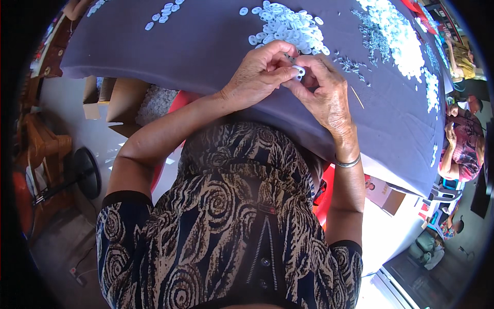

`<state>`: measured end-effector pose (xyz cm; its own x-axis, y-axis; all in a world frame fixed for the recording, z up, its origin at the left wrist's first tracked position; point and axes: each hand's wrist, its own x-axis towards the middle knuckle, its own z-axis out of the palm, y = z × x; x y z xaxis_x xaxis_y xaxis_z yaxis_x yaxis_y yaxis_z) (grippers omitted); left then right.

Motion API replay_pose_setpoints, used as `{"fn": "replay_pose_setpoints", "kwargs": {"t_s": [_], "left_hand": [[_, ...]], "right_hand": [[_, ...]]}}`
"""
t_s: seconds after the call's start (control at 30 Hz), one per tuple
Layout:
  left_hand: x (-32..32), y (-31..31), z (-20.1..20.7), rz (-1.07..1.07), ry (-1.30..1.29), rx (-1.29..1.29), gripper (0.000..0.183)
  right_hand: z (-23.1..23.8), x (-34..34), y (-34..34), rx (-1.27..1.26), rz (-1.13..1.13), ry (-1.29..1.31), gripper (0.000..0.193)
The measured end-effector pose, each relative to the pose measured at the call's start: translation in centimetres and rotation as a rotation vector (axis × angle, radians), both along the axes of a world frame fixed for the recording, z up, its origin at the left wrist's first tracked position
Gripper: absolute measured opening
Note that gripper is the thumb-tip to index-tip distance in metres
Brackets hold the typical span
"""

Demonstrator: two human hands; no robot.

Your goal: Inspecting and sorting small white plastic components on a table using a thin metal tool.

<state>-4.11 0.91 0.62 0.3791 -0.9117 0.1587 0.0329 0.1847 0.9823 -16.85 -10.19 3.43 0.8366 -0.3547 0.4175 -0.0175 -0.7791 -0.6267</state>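
A small white oval plastic piece [298,72] with dark spots like holes is pinched between my two hands over the near edge of the cloth-covered table [170,51]. My left hand [260,72] grips it between thumb and fingers. My right hand [325,85] closes on it from the other side, a bangle at its wrist. Whether the right fingers also hold a smaller part is hidden. Just beyond my hands lies a heap of similar white oval pieces [290,26]. Small dark metal pins or screws [351,65] are scattered right of my right hand.
More metal pins [374,38] and a large spread of small white parts [399,36] lie at the right. A thin stick [357,97] rests near my right wrist. Several finished-looking ovals [163,13] sit far left. An open cardboard box [128,100] stands below the table; people sit at the right.
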Motion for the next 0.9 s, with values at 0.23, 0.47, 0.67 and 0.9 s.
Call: {"fn": "replay_pose_setpoints", "kwargs": {"t_s": [0.23,0.47,0.67,0.9], "left_hand": [[0.1,0.1,0.0,-0.041,-0.033,0.035,0.028],[0.7,0.3,0.7,-0.092,-0.089,0.115,0.031],[0.1,0.5,1.6,-0.074,-0.018,0.118,0.032],[-3.5,1.1,2.4,-0.066,0.032,-0.171,0.027]], "right_hand": [[0.1,-0.2,-0.2,-0.282,0.075,0.188,0.029],[-1.4,0.1,-0.2,-0.322,0.073,0.195,0.027],[-0.2,0.0,0.8,-0.185,0.077,0.093,0.029],[0.1,0.3,4.0,0.184,0.103,-0.084,0.011]]}}
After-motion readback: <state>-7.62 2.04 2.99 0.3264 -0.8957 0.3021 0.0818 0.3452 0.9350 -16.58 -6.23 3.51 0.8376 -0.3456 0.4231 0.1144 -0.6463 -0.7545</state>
